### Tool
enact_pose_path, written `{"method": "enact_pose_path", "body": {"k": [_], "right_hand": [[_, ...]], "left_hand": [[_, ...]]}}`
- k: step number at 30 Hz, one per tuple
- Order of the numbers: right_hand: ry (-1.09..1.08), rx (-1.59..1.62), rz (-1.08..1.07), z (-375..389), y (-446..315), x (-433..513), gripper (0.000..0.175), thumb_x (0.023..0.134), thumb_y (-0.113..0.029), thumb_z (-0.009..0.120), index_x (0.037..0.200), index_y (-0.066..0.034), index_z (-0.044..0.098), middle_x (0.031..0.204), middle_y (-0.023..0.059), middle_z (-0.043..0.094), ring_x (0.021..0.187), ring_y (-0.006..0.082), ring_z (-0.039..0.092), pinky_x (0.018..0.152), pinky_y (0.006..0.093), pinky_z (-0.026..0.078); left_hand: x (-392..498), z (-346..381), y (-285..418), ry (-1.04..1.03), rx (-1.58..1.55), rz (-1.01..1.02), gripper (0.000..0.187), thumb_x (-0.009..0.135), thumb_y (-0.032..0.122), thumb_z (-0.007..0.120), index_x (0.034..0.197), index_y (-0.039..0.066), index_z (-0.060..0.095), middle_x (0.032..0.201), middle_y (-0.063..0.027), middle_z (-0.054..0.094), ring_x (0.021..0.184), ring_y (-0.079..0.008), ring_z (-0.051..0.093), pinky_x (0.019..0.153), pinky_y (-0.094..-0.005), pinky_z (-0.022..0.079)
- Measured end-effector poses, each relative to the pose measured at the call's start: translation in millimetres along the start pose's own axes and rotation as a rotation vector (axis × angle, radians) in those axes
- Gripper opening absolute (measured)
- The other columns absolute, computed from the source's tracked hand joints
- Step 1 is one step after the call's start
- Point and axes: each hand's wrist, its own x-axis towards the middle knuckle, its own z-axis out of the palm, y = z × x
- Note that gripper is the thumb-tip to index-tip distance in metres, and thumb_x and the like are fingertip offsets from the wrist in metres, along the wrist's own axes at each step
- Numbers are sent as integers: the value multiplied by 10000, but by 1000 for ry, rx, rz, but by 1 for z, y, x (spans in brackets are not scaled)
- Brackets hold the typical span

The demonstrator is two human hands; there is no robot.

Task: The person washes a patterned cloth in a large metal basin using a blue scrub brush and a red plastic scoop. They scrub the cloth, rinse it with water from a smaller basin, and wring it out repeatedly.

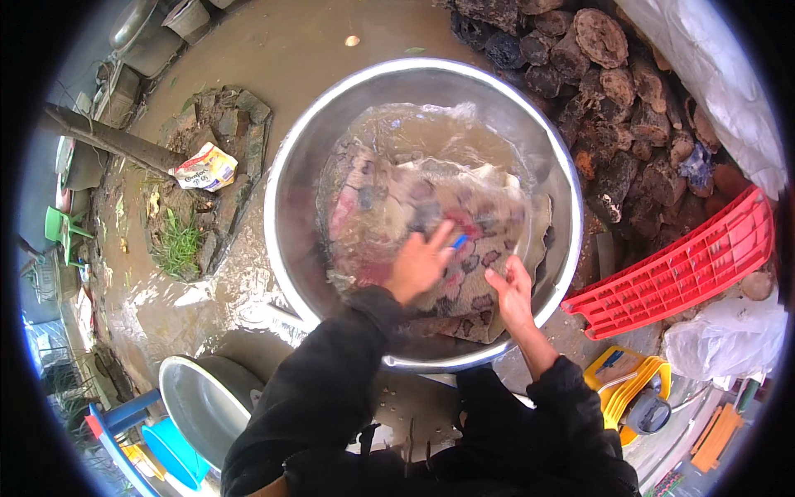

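Observation:
A large round metal basin (423, 67) stands before me with water in it. A patterned cloth or mat (463, 273), beige with dark spots and red patches, lies wet in the water. Over its middle is my left hand (417, 264), blurred, fingers spread; a small blue object (459, 241) shows at its fingertips, and whether the hand holds it cannot be told. My right hand (514, 289) is at the right side of the cloth near the basin's rim, thumb and fingers apart, with nothing seen between them.
Firewood logs (599, 37) are piled at upper right, above a red plastic crate-like panel (677, 267). A yellow container (627, 385) stands at lower right. A grey basin (205, 404) and blue bucket (177, 453) stand lower left; a tree trunk (118, 140) rises at left.

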Motion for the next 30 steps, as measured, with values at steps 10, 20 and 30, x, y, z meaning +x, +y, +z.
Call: {"method": "enact_pose_path", "body": {"k": [10,20,30], "right_hand": [[76,215,184,-58,-30,-36,193,898,-100,689,1009,-74,534,968,-17,570,927,90,514,826,247,421],[85,126,87,-73,-12,-23,102,958,-105,630,999,-53,553,1005,48,677,893,96,599,838,256,481],[279,-38,105,-112,-35,15,267,962,-174,616,1115,45,605,1022,58,653,936,126,566,869,259,441]], "left_hand": [[19,-92,-84,42,489,-147,435,922,251,534,1351,180,506,1229,-179,496,1043,-365,554,845,-453,483],[38,-42,1,-22,58,24,550,955,360,561,1475,243,426,1163,-272,542,956,-416,561,852,-463,477],[28,-73,-58,144,241,-152,458,973,326,526,1387,157,423,1087,-271,537,908,-381,566,801,-490,472]]}}
